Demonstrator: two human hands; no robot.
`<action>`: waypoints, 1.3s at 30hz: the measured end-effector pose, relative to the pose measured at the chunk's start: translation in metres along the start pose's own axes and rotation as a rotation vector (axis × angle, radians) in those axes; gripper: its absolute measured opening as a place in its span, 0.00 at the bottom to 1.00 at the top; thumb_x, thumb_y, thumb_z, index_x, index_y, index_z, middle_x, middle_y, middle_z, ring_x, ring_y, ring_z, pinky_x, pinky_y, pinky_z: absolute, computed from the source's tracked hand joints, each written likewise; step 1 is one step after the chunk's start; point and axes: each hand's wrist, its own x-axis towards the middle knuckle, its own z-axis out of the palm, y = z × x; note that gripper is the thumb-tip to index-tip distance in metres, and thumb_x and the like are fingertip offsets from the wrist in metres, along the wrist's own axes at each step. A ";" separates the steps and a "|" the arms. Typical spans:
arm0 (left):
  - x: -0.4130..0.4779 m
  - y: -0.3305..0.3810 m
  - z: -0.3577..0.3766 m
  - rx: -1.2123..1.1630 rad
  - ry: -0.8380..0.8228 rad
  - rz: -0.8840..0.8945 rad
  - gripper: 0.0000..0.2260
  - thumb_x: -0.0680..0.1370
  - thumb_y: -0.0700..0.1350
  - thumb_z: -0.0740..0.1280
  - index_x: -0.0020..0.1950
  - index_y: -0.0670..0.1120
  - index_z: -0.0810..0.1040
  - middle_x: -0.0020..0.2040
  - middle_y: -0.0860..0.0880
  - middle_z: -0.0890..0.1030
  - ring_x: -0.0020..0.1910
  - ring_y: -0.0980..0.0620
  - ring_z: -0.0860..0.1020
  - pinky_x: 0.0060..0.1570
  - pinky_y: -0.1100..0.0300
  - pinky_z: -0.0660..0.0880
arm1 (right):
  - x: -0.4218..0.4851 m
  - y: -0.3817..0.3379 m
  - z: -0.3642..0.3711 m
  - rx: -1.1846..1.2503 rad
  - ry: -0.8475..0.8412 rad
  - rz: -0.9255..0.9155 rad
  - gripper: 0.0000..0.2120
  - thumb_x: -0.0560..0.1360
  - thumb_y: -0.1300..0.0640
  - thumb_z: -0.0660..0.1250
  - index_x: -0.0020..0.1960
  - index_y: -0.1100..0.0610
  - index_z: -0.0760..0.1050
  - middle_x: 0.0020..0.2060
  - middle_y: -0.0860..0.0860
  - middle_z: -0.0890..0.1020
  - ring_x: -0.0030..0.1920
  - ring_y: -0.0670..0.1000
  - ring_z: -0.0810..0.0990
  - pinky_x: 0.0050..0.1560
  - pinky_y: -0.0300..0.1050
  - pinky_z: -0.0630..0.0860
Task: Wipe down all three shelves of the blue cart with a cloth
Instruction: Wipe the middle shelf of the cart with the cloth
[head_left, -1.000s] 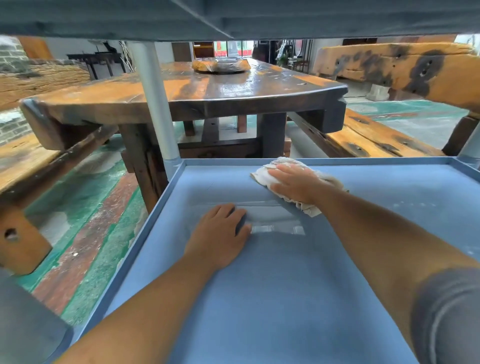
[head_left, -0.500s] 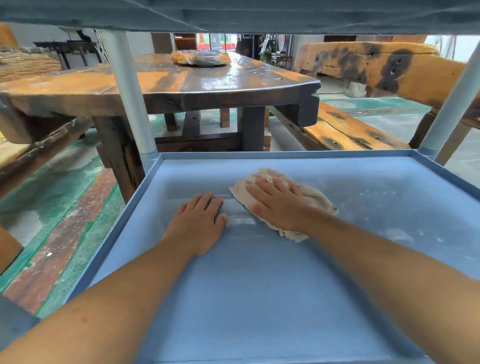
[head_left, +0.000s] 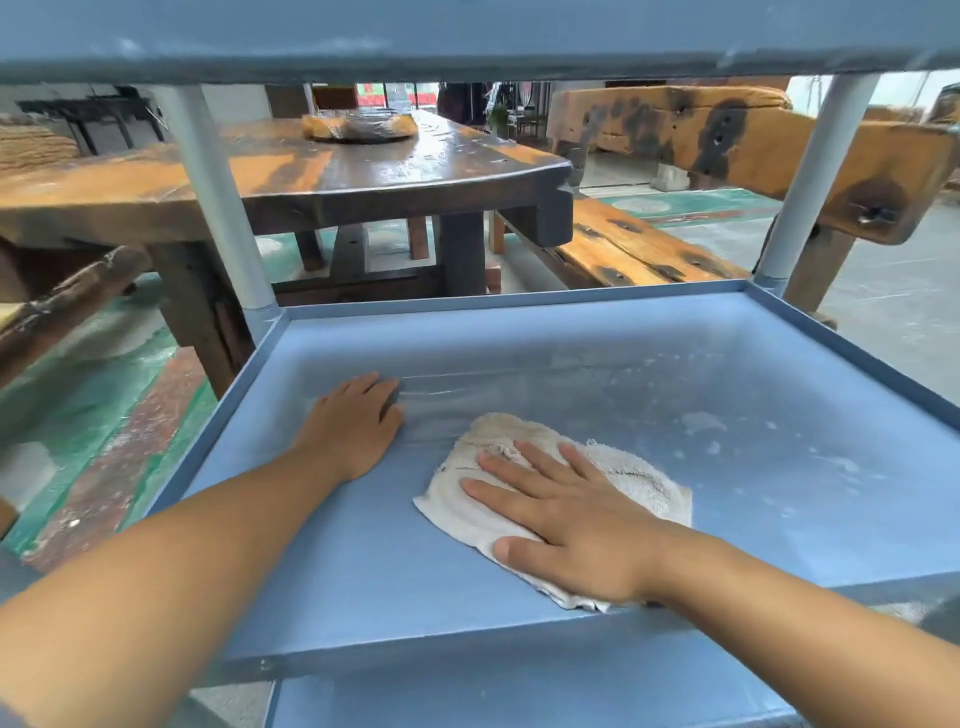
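I look into the blue cart's middle shelf, a flat blue tray with a raised rim. A whitish terry cloth lies near the shelf's front edge. My right hand presses flat on the cloth with fingers spread. My left hand rests palm down on the bare shelf to the left, holding nothing. Pale dusty smears mark the right part of the shelf. The upper shelf's underside fills the top of the view. A strip of the lower shelf shows below.
Grey cart posts stand at the back left and back right. Behind the cart are a dark wooden table, a wooden bench and a heavy beam. The floor at the left is painted green and red.
My right hand has dragged the cloth from the shelf's back toward its front edge. My left hand has stayed flat at the left. The view has pulled back, showing the front rim.
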 end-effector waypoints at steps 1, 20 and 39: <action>-0.003 0.004 -0.002 0.007 0.026 -0.010 0.19 0.82 0.52 0.53 0.68 0.47 0.72 0.70 0.45 0.72 0.71 0.43 0.68 0.67 0.49 0.67 | 0.002 -0.001 0.000 0.001 0.006 0.003 0.27 0.81 0.34 0.44 0.76 0.29 0.37 0.78 0.34 0.36 0.77 0.45 0.30 0.75 0.51 0.27; -0.010 0.088 0.010 -0.767 0.306 -0.244 0.14 0.79 0.42 0.59 0.62 0.46 0.78 0.61 0.48 0.80 0.60 0.48 0.77 0.56 0.60 0.68 | 0.034 0.050 -0.008 -0.045 0.121 0.014 0.30 0.80 0.33 0.51 0.79 0.36 0.46 0.80 0.39 0.45 0.80 0.45 0.40 0.76 0.51 0.37; -0.007 0.094 0.034 -0.095 0.079 0.195 0.25 0.78 0.62 0.53 0.74 0.56 0.61 0.75 0.56 0.62 0.75 0.53 0.57 0.72 0.54 0.54 | 0.176 0.244 -0.065 -0.190 0.241 0.339 0.32 0.77 0.33 0.45 0.77 0.44 0.59 0.78 0.46 0.62 0.78 0.51 0.58 0.77 0.59 0.55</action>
